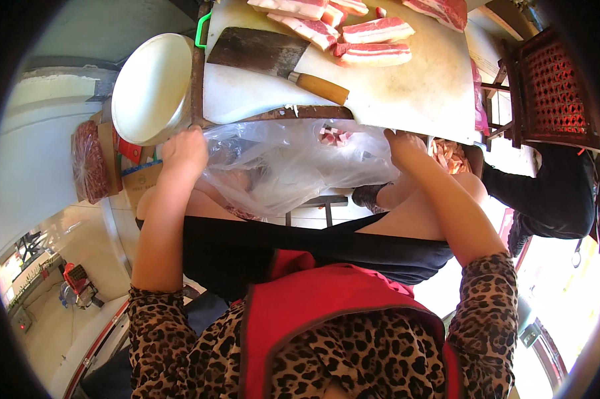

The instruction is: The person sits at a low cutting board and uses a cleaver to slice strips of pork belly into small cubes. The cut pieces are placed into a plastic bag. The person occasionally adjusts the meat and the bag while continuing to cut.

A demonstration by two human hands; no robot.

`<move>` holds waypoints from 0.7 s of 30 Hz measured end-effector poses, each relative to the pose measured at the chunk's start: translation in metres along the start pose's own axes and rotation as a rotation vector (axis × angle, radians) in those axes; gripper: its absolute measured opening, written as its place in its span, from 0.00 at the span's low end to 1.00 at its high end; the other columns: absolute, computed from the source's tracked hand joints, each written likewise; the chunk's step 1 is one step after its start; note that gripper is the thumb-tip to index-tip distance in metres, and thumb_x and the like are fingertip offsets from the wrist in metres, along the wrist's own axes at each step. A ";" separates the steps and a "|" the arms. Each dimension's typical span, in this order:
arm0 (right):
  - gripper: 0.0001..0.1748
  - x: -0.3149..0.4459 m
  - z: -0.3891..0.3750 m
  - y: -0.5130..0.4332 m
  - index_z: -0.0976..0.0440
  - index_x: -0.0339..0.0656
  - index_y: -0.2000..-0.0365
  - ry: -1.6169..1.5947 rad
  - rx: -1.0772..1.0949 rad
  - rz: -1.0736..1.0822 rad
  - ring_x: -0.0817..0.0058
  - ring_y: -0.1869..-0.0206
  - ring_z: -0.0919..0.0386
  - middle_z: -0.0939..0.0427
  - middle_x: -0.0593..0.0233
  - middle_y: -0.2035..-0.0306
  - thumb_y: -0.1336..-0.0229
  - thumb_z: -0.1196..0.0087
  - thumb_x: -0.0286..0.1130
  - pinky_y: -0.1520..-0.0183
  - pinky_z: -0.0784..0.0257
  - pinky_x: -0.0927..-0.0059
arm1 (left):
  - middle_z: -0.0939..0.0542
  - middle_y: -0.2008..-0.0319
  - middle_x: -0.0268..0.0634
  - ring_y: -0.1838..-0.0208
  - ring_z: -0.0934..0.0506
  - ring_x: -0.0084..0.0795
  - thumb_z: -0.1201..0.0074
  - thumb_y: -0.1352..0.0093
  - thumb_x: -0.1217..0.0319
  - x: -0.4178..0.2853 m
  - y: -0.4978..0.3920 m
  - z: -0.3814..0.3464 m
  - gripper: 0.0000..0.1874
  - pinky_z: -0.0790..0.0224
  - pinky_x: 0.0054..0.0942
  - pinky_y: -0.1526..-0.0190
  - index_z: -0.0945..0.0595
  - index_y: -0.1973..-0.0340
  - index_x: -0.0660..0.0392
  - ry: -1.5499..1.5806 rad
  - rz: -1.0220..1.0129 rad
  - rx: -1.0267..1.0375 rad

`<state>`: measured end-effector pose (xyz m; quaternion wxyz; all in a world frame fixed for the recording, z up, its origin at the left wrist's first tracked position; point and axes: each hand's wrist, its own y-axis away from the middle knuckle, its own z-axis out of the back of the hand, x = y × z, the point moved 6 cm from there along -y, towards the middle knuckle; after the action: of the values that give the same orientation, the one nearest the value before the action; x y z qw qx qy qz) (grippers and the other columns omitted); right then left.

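A large clear plastic bag is stretched wide between my two hands, just below the table's front edge. My left hand is closed on the bag's left end, beside a white bucket. At the other end my right hand pinches the bag, close under the cutting board. Small pieces of cut meat show at the bag's far side; whether they lie inside it I cannot tell. On the board rests a cleaver, its wooden handle pointing towards me. Pork belly strips lie beyond it.
A bag of minced meat sits against cardboard boxes at the left. Pale orange cut strips fill a container beyond my right wrist. A chair with a woven seat and another person's dark-clothed leg are at the right.
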<state>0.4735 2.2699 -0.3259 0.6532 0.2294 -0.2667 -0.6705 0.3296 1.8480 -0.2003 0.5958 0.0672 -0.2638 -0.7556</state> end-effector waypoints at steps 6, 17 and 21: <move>0.30 -0.053 -0.032 -0.063 0.36 0.45 0.33 -0.012 -0.215 -0.324 0.51 0.30 0.34 0.34 0.45 0.31 0.35 0.50 0.31 0.30 0.36 0.53 | 0.13 0.62 0.50 0.61 0.15 0.49 0.59 0.22 0.53 0.009 -0.016 -0.020 0.27 0.23 0.42 0.55 0.12 0.64 0.60 0.177 0.079 0.229; 0.30 0.093 -0.079 -0.104 0.31 0.43 0.36 -0.490 0.178 0.305 0.53 0.36 0.27 0.27 0.50 0.36 0.38 0.41 0.35 0.33 0.33 0.52 | 0.18 0.45 0.49 0.60 0.17 0.34 0.55 0.23 0.48 -0.069 -0.005 -0.096 0.29 0.23 0.33 0.55 0.24 0.36 0.55 1.650 0.289 0.697; 0.27 0.043 -0.048 -0.165 0.30 0.43 0.39 -0.412 -0.021 0.051 0.53 0.38 0.26 0.25 0.50 0.39 0.37 0.42 0.35 0.35 0.32 0.53 | 0.25 0.36 0.59 0.52 0.17 0.49 0.48 0.26 0.53 -0.101 -0.042 -0.136 0.35 0.23 0.43 0.50 0.32 0.31 0.62 1.090 -0.148 0.295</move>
<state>0.3795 2.2252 -0.4688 0.6040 0.0737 -0.3935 -0.6891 0.3780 1.9050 -0.3578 0.5757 0.5482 -0.0157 -0.6065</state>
